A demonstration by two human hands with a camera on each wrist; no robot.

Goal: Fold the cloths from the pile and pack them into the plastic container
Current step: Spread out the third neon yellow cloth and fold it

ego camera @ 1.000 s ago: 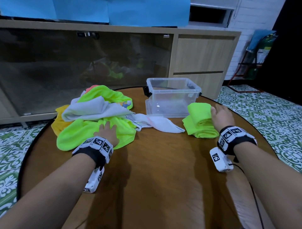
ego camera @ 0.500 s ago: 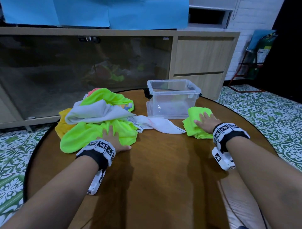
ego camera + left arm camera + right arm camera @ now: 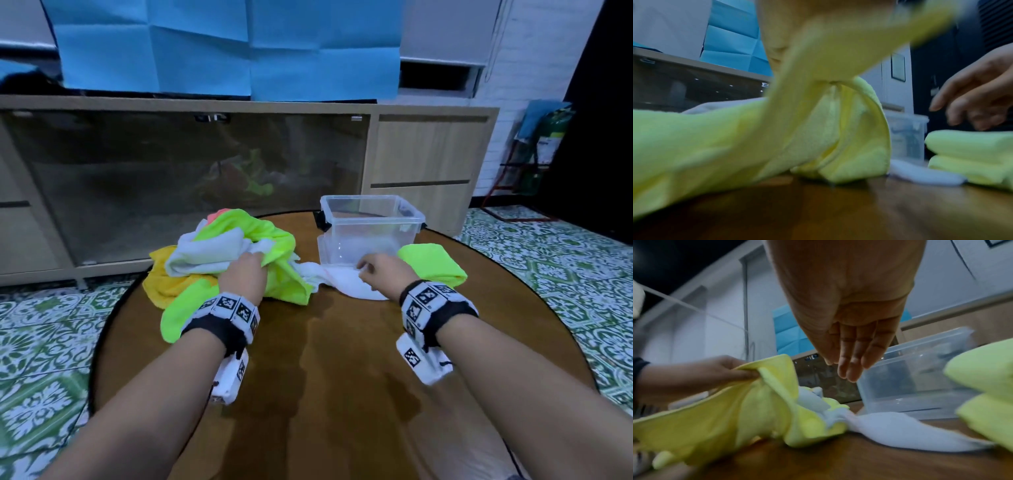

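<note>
Since a second ago: left hand (image 3: 244,278) moved from resting flat on the neon green cloth (image 3: 284,260) to clutching a raised fold of it, fingers curled round the fabric at centre left of the head view. Right hand (image 3: 383,274) shifted off the folded green cloth (image 3: 433,265) at centre right, now over the white cloth (image 3: 346,286) with fingers straight and loose, gripping nothing in the wrist view.

No readable writing; only black-and-white square markers on both wristbands (image 3: 227,310).

Round, smooth brown wooden table (image 3: 342,377), filling the lower frame. Rumpled pile (image 3: 205,260) of soft terry cloths at centre left: neon green, white, yellow, a pink edge on top. Clear, rigid, rectangular plastic container (image 3: 371,226) at centre, lidless, upright, just behind the white cloth. Folded green cloth a thick, neat, layered block just right of the container.
</note>
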